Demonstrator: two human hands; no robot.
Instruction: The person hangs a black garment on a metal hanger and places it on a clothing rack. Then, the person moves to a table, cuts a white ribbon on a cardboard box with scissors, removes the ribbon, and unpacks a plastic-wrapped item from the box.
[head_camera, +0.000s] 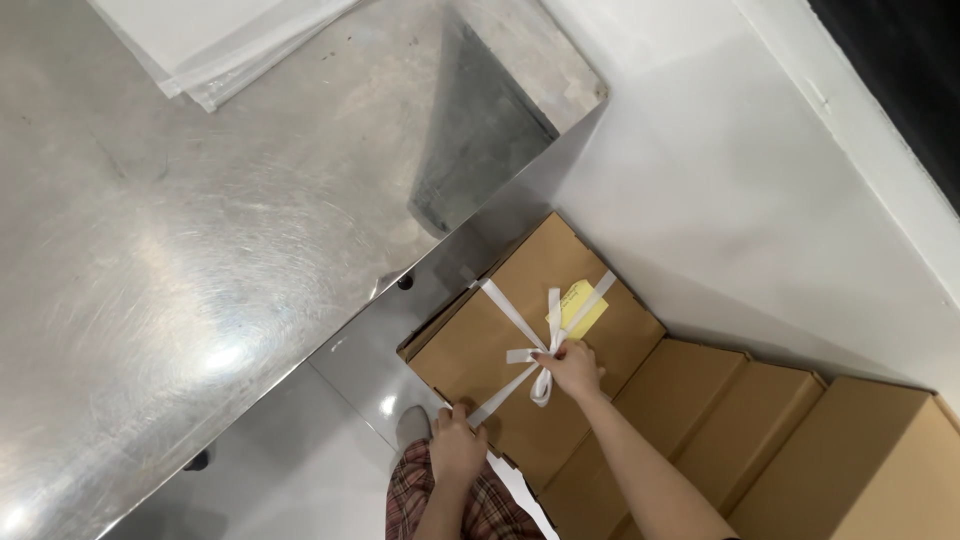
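Observation:
A brown cardboard box sits on the floor beside a steel table, tied crosswise with white plastic strap. A yellow label is stuck on its top. My right hand pinches the strap at the knot in the middle of the box top, where loose ends hang down. My left hand grips the strap at the near edge of the box, above my plaid-trousered leg.
A scratched stainless steel table fills the left, with a stack of white sheets at its far edge. More brown cardboard boxes line the white wall on the right. The floor is pale grey.

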